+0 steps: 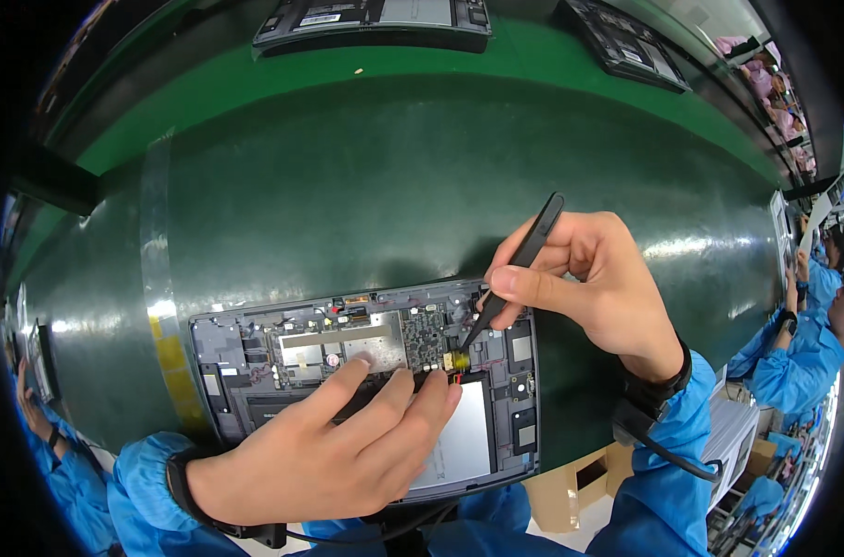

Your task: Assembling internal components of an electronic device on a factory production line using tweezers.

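An opened tablet-like device lies before me, its circuit board and a silver battery exposed. My right hand pinches black tweezers and holds them at a slant, tips down. Those tips come close to a small yellow taped spot beside the board's edge; whether they touch it I cannot tell. Palm down, my left hand rests across the device's lower middle with fingers extended. Its fingertips lie on the silver shield plate and near the yellow spot, hiding parts of the battery and board.
The device sits on a dark green work surface. Clear and yellow tape crosses it at left. Two similar opened devices lie on the far green strip. Co-workers in blue sleeves are at right and left. A cardboard box stands below.
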Tool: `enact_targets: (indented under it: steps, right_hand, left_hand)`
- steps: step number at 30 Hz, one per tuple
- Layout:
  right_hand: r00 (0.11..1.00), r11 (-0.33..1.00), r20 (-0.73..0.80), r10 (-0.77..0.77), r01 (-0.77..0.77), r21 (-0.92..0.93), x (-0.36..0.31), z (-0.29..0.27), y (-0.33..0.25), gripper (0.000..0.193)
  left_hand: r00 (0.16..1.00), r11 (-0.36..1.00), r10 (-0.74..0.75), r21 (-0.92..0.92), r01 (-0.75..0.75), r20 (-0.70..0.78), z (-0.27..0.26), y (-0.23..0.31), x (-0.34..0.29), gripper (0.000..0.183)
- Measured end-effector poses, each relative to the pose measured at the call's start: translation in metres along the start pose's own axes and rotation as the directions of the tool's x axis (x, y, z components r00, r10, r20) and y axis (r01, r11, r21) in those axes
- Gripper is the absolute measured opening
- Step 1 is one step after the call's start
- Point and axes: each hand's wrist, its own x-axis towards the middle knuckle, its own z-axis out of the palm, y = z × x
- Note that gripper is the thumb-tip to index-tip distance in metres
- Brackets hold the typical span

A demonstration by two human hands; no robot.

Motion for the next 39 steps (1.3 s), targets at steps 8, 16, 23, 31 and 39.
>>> enact_targets:
  steps: [8, 16, 23, 31, 39]
  right_hand:
    - [1.0, 0.999, -0.001, -0.025, 0.025, -0.037, 0.0009, 0.0006, 0.0016, 0.015]
    - [0.999, 0.999, 0.018, -0.028, 0.029, -0.046, 0.0001, -0.0004, 0.0028, 0.015]
    - [0.999, 1.0, 0.021, -0.029, 0.029, -0.001, 0.0011, -0.0019, 0.0034, 0.017]
    - [0.999, 0.999, 0.013, -0.034, 0.034, -0.029, 0.0003, 0.0009, 0.0022, 0.015]
    - [0.998, 0.995, 0.018, -0.063, 0.065, -0.071, 0.001, 0.001, 0.0033, 0.014]
  left_hand:
    - [1.0, 1.0, -0.018, -0.008, 0.018, -0.013, 0.0007, 0.0003, 0.0005, 0.048]
    - [1.0, 1.0, -0.019, -0.019, 0.018, -0.024, 0.0024, 0.0005, 0.0003, 0.047]
    - [1.0, 1.0, -0.008, -0.016, 0.008, -0.016, 0.001, -0.0011, 0.0003, 0.05]
    - [1.0, 1.0, -0.012, -0.029, 0.011, -0.019, 0.0014, -0.001, 0.0006, 0.049]
    - [0.999, 0.999, -0.021, -0.043, 0.02, -0.033, 0.003, -0.0012, 0.0009, 0.049]
